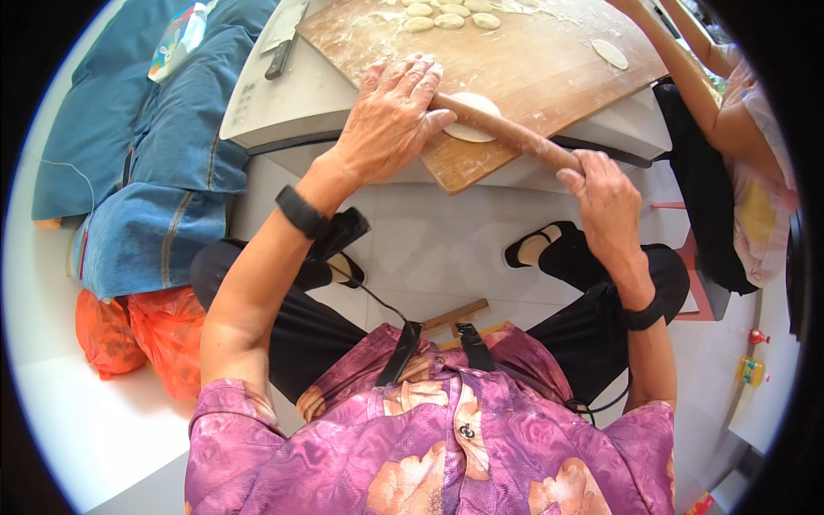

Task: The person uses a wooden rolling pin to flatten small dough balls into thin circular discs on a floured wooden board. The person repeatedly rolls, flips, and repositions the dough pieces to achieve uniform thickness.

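Note:
A wooden rolling pin (515, 132) lies slanted across a thin round dough wrapper (470, 133) near the front corner of the wooden board (547, 71). My left hand (396, 116) is over the pin's left end, palm down, with the thumb on the near side and the fingers stretched out beyond it. Around the pin's right end, past the board's edge, my right hand (608, 193) is closed. The far part of the board holds several small flattened dough pieces (449, 21) amid loose flour. Another rolled wrapper (609, 54) lies towards the board's right side.
Left of the board, a cleaver with a black handle (279, 59) lies on the white tabletop (283, 106). A blue-covered seat (187, 141) stands farther left, above red plastic bags (164, 335). Another person's arm (682, 77) reaches in at the right, near a red stool (698, 283).

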Demonstrator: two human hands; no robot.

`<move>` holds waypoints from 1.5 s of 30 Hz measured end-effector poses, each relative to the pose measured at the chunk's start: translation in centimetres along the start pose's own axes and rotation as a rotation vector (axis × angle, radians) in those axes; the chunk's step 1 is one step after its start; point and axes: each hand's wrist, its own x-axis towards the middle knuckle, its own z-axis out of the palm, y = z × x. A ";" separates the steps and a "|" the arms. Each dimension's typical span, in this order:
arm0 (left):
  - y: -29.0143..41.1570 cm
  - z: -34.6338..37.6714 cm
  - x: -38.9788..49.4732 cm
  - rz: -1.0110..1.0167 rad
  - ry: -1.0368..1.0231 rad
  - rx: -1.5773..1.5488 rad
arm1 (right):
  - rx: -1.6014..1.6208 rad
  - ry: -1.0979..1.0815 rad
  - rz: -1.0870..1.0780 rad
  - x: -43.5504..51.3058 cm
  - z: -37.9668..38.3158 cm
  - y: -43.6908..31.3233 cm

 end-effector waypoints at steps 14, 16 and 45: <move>0.8 -1.1 -2.3 -0.012 0.004 -0.055 | -0.020 0.002 -0.062 -0.7 0.1 -1.3; 0.5 -0.1 -0.6 -0.034 0.007 -0.034 | -0.055 0.029 -0.079 0.9 0.1 -0.2; -0.8 0.7 0.7 -0.108 -0.069 -0.184 | -0.137 0.042 -0.091 1.2 0.3 2.0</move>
